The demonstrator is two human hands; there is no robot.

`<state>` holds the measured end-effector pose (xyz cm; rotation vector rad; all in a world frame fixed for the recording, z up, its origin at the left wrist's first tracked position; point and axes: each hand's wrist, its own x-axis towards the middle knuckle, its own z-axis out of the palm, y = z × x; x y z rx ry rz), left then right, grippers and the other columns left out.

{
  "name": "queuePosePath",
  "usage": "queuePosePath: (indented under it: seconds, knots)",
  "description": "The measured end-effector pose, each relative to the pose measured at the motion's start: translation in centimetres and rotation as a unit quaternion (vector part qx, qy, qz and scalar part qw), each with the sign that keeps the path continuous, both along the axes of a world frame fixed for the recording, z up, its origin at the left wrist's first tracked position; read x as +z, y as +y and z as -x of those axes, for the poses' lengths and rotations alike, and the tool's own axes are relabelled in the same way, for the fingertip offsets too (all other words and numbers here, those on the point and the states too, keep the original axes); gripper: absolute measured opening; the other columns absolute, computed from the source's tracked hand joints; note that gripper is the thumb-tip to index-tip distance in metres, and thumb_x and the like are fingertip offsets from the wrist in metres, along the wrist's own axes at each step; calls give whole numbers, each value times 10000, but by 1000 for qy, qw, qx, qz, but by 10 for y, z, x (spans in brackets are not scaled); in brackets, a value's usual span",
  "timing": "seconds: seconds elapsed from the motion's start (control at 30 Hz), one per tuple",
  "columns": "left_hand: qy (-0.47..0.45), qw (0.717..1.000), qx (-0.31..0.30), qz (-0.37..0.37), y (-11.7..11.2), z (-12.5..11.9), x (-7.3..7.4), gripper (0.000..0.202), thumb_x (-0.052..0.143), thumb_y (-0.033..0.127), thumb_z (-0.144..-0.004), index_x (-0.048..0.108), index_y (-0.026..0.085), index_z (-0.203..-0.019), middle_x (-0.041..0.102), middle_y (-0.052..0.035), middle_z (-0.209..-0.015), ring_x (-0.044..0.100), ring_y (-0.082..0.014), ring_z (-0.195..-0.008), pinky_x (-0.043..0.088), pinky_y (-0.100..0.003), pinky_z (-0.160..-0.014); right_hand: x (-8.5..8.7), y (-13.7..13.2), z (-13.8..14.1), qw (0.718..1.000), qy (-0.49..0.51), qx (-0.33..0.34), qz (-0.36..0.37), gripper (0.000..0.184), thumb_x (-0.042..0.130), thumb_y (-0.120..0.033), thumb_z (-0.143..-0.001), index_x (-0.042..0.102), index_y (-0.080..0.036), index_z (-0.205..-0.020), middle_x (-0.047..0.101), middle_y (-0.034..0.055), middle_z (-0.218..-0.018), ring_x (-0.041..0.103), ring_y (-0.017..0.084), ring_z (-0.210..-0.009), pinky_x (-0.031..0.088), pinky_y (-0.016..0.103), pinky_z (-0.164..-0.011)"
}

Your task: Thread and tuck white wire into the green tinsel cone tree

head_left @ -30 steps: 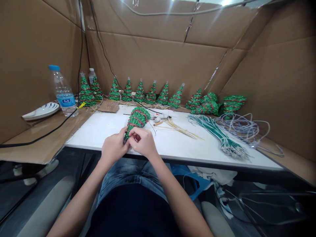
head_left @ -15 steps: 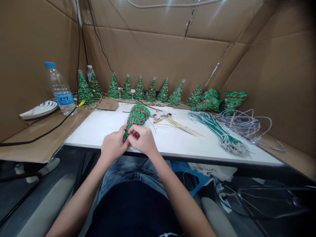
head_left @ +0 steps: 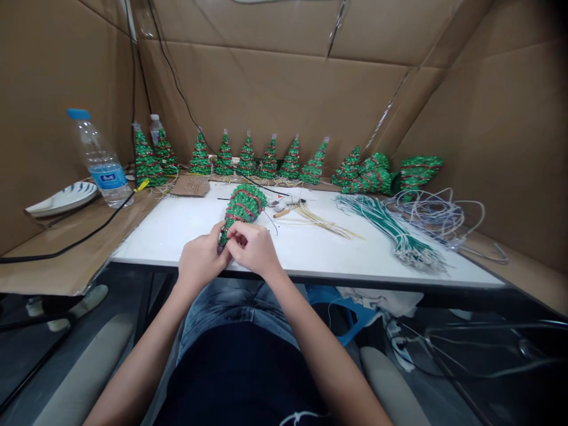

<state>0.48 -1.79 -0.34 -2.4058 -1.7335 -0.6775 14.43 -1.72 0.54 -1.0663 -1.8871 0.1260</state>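
Pinching hands: Two; the left hand (head_left: 202,260) is curled closed around the narrow tip of one green, red-banded, cone-shaped tinsel tree (head_left: 243,204), while the right hand (head_left: 255,248) closes thumb and fingertips on the same end, exact contact hidden.
Tree: Held at the table's front edge, broad base pointing away from the person.
Stool: One blue plastic stool (head_left: 359,322), under the table.
Tabletop: One white, dark-edged tabletop (head_left: 155,239).
Bundles: One of thin yellow strands (head_left: 326,222); one of green, white-ended wires (head_left: 377,219); right, one loose coil of whitish wire (head_left: 439,228).
Plate: One white, blue-striped plate (head_left: 66,200), left.
Bottles: Two; a large clear blue-capped bottle (head_left: 106,177) holds clear liquid low down; a small white-capped bottle (head_left: 154,125), half hidden, contents unclear.
Row: Eight similar standing trees (head_left: 268,161); at right, at least three toppled, leaning or inverted trees (head_left: 375,176).
Room: Brown cardboard walls (head_left: 266,89), three sides.
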Motion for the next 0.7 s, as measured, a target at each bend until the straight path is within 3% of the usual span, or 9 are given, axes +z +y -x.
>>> queuePosePath:
  seconds: [0.7]
  knots:
    - [0, 1000, 3, -1, -1, -1, 1, 506, 413, 384, -891, 449, 224, -1370, 735, -82, -851, 696, -268, -771, 416, -297, -625, 1, -1, -1, 999, -25, -10, 22, 87, 511, -156, -715, 579, -201, -684, 539, -29, -573, 462, 112, -541, 349, 214, -576]
